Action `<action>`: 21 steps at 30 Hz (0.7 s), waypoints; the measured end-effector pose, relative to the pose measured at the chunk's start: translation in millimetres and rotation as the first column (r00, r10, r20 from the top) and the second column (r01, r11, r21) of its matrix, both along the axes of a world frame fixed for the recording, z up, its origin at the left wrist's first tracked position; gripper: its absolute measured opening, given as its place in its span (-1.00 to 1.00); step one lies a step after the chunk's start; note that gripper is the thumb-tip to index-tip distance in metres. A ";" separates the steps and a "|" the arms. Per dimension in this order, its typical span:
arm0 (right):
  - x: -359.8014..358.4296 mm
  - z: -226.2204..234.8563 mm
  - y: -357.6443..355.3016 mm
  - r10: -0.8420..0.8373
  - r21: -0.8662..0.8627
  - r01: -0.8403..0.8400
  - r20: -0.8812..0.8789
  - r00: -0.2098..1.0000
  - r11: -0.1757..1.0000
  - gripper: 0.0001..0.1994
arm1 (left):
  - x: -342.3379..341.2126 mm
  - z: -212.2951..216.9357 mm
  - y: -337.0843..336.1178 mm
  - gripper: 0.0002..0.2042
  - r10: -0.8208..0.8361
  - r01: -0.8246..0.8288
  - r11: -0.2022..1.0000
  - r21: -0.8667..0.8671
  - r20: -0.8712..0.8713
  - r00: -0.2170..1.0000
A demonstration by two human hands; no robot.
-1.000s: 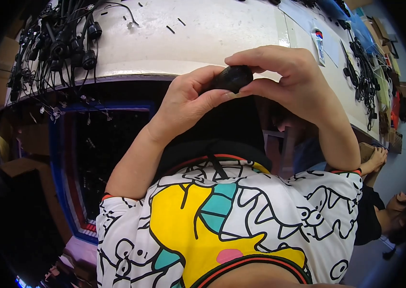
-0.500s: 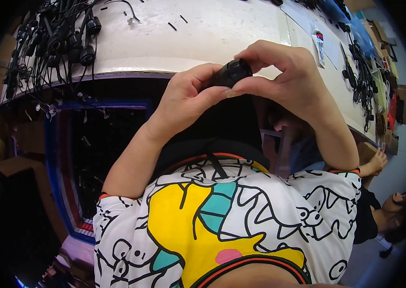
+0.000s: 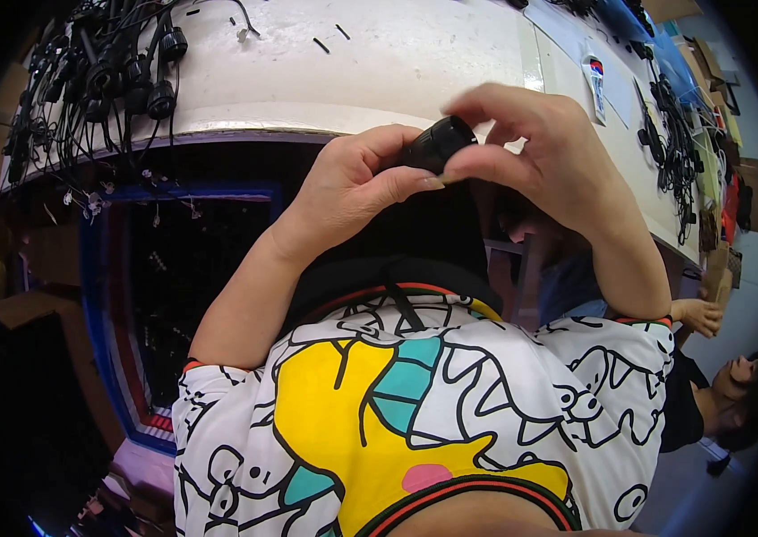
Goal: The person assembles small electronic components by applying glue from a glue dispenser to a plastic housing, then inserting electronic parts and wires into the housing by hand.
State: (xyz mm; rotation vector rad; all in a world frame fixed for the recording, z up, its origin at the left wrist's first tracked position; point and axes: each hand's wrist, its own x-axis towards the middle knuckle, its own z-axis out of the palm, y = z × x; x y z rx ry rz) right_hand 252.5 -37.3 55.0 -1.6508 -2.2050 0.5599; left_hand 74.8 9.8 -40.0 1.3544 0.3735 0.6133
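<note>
A short black cylindrical fitting with a ribbed outer ring is held just off the table's front edge. My left hand grips its left end between thumb and fingers, and that end is hidden in the palm. Close against the fitting's right end is my right hand, thumb and forefinger apart. Its thumb lies by the fitting's lower edge; I cannot tell whether it touches. The forefinger is raised above the fitting and a little blurred.
Black cables with round fittings pile up at the table's left, their ends hanging over the edge. A white tube and more black cables lie at right. A blue-rimmed bin stands below left. Another person's hand shows at far right.
My right thumb and forefinger have loosened from the fitting and spread apart. The fitting stays in my left hand, tilted slightly differently. At far right, the other person's hand has shifted slightly.
</note>
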 end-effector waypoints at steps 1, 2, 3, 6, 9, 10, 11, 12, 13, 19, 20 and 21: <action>-1.9 -0.2 -0.1 -0.012 0.055 0.018 -0.106 0.994 0.998 -0.64 | -0.3 -1.2 0.6 -0.77 0.005 -0.005 1.000 0.011 -0.011 1.000; 0.1 -1.9 -0.2 -0.011 0.054 0.016 -0.106 0.994 0.998 -0.64 | -0.7 -2.3 1.2 -0.78 0.010 -0.009 1.000 0.022 -0.023 1.000; 4.1 -4.2 0.2 0.100 0.117 -0.087 -0.108 0.989 0.989 -0.65 | -1.1 -2.6 1.9 -0.78 0.012 -0.012 1.000 0.022 -0.023 1.000; 9.1 -7.1 6.3 0.254 0.201 -0.231 -0.096 0.963 0.952 -0.66 | -1.5 -3.0 3.1 -0.78 -0.029 0.032 0.998 0.062 -0.043 0.999; 11.2 -6.2 6.6 0.277 0.189 -0.255 -0.098 0.956 0.948 -0.65 | -0.5 -2.7 2.8 -0.78 -0.051 0.051 0.999 0.001 -0.029 0.998; 11.5 -5.2 6.8 0.261 0.156 -0.243 -0.109 0.959 0.958 -0.65 | 0.2 -2.9 1.9 -0.78 -0.037 0.037 0.999 0.006 -0.017 0.999; 10.7 -2.7 5.7 0.262 0.155 -0.244 -0.109 0.959 0.957 -0.65 | 0.9 -3.1 1.0 -0.78 -0.022 0.022 1.000 0.011 -0.005 1.000; 9.1 1.5 3.1 0.163 0.047 -0.162 -0.014 0.987 0.986 -0.67 | 2.0 -2.2 0.1 -0.78 -0.022 0.022 1.000 0.010 -0.006 1.000; 7.8 3.8 1.3 0.072 -0.052 -0.067 0.091 0.993 0.996 -0.67 | 3.1 -1.0 -0.8 -0.78 0.002 -0.002 1.000 0.018 0.001 1.000; 8.0 -7.9 4.4 0.166 0.171 -0.146 -0.104 0.981 0.974 -0.66 | 0.9 1.2 3.9 -0.78 -0.035 0.035 0.999 -0.008 -0.020 0.999; 8.0 0.8 2.9 0.081 -0.069 -0.085 -0.069 0.994 0.994 -0.66 | 0.6 1.8 3.5 -0.78 -0.057 0.057 0.998 0.003 -0.008 0.998; 5.7 2.4 1.7 0.084 -0.071 -0.089 -0.071 0.994 0.994 -0.66 | 0.4 1.5 2.1 -0.78 -0.054 0.054 0.999 0.002 -0.010 0.998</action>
